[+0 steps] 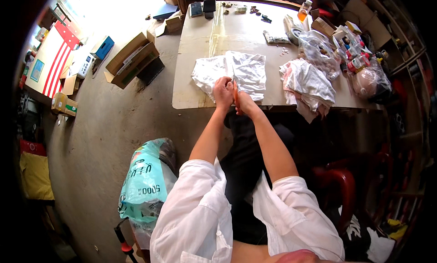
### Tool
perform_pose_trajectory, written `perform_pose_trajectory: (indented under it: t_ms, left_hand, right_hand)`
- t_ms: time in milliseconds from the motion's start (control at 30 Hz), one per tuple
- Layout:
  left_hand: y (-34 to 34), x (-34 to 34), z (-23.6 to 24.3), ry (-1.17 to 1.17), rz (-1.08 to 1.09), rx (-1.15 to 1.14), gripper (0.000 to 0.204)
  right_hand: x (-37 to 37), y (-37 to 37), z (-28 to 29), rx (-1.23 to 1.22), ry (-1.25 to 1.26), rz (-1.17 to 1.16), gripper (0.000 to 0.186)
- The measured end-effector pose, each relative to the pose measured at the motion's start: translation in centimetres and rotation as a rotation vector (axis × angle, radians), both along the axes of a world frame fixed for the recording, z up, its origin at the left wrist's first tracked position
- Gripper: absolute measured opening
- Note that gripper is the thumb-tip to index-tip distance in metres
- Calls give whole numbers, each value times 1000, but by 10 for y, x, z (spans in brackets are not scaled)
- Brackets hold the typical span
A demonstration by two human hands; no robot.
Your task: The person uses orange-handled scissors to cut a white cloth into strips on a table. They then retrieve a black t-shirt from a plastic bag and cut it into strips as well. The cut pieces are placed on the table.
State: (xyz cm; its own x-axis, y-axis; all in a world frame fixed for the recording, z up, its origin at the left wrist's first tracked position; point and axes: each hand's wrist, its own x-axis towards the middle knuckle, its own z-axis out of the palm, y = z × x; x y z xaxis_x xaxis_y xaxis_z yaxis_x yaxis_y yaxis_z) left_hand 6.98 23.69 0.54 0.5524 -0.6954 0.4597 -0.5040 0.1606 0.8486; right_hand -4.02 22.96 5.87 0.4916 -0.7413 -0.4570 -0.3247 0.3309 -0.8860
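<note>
A white cloth lies spread on the table near its front edge, split from the near side by a cut or gap up its middle. My right hand is closed around orange-handled scissors, whose blades point away from me into the cloth. Just left of the scissors, my left hand is closed on the cloth's near part, pinching the fabric beside the blades. The fingertips of both hands are partly hidden.
A pile of white and pink cloths hangs over the table's front edge at right. Behind it are plastic bags and a bottle of orange liquid. Cardboard boxes stand on the floor at left, a turquoise sack nearer me.
</note>
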Motion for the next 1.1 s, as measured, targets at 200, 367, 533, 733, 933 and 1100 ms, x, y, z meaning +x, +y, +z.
perform_pose_trajectory:
  t_ms: [200, 367, 533, 733, 933, 1100]
  left_hand:
    - [10, 6, 1, 12, -165, 40, 12]
    - [10, 4, -4, -120, -63, 98, 18]
    - [8, 8, -8, -294, 1, 21, 29]
    - [1, 17, -20, -212, -25, 148, 34]
    - [-11, 10, -23, -211, 89, 155, 25]
    - [-9, -3, -3, -259, 225, 346, 23]
  right_hand:
    - [-8, 0, 5, 60, 73, 37, 75]
    - [-9, 4, 12, -34, 50, 87, 71]
    - [-9, 6, 13, -110, 93, 94, 73]
    - [-11, 11, 8, -175, -28, 54, 68]
    - [-5, 2, -6, -290, -81, 12, 72]
    - [-15, 4, 5, 119, -298, -56, 66]
